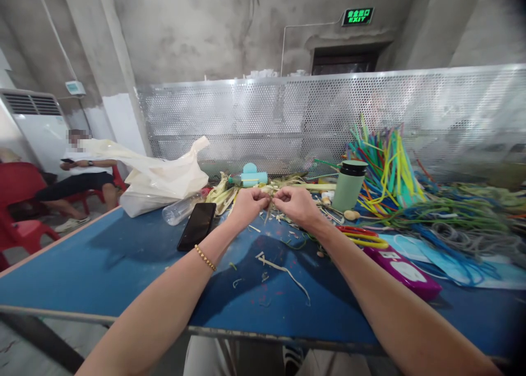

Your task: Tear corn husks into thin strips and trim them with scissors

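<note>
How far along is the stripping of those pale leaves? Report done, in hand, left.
Done: torn pale shreds lie scattered on the blue table. In hand: left hand and right hand both pinch a thin pale strip between them. Left: a heap of pale leaves sits behind the hands, seemingly unshredded.

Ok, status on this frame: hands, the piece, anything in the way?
Left hand and right hand both pinched on a pale strip. Black phone lies left, apart.
</note>
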`<control>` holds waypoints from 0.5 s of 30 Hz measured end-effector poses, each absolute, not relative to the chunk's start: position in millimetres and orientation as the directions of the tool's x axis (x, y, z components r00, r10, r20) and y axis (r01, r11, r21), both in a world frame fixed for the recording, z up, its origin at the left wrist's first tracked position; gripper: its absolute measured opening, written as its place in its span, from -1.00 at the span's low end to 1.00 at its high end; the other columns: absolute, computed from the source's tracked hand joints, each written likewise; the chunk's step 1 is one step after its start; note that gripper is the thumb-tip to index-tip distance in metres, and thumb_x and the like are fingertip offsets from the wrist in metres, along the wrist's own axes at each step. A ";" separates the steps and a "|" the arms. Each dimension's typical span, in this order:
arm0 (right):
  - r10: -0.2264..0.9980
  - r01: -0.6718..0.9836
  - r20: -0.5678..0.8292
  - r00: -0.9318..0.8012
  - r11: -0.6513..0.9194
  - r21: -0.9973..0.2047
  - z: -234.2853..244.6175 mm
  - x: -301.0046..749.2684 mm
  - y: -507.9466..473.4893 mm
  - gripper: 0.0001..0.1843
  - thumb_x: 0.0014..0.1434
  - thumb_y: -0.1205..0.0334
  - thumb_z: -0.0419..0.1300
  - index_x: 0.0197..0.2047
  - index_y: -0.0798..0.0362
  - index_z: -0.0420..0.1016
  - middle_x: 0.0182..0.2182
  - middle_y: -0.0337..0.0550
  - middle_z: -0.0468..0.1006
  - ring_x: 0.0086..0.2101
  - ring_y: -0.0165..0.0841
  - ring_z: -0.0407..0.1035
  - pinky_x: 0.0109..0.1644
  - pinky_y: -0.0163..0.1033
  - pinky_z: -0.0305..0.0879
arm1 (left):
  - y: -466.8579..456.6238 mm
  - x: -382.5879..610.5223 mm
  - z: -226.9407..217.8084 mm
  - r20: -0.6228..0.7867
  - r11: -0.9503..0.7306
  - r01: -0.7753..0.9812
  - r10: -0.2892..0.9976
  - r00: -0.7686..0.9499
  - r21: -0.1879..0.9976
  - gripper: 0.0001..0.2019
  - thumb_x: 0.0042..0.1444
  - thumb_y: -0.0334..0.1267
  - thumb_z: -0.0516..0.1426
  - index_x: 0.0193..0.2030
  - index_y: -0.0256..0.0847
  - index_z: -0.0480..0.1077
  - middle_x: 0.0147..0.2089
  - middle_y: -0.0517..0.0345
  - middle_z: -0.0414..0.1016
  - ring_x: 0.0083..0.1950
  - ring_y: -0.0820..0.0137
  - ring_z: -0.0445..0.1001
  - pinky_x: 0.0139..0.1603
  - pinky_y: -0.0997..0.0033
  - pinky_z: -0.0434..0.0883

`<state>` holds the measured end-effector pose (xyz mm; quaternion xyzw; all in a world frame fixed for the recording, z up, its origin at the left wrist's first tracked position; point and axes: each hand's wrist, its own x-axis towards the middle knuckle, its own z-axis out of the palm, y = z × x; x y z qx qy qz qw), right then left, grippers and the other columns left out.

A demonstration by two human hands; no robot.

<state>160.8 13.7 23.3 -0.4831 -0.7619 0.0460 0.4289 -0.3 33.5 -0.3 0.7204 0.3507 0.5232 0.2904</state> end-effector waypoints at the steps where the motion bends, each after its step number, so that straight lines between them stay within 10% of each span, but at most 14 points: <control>1: 0.772 0.713 0.615 -0.162 0.522 -0.468 23.2 160.2 12.8 -0.85 -0.05 0.23 0.17 -0.52 0.12 0.50 -0.59 -0.20 0.51 -0.51 -0.40 0.35 -0.41 -0.33 0.15 | 33.5 -0.3 -0.3 0.551 -0.588 0.211 0.808 0.209 0.781 -0.86 -0.06 -0.34 0.12 -0.59 -0.31 0.35 -0.57 0.23 0.33 -0.50 0.54 0.21 -0.43 0.50 0.16; 15: 0.726 0.776 0.635 -0.263 0.550 -0.307 25.6 158.9 8.1 -0.91 -0.05 0.30 0.12 -0.52 0.09 0.43 -0.58 -0.19 0.47 -0.51 -0.40 0.30 -0.39 -0.32 0.13 | 17.5 -2.4 17.9 0.597 -0.613 0.570 0.763 0.247 0.548 -0.91 -0.11 -0.43 0.09 -0.57 -0.25 0.25 -0.61 0.30 0.20 -0.53 0.54 0.12 -0.48 0.48 0.04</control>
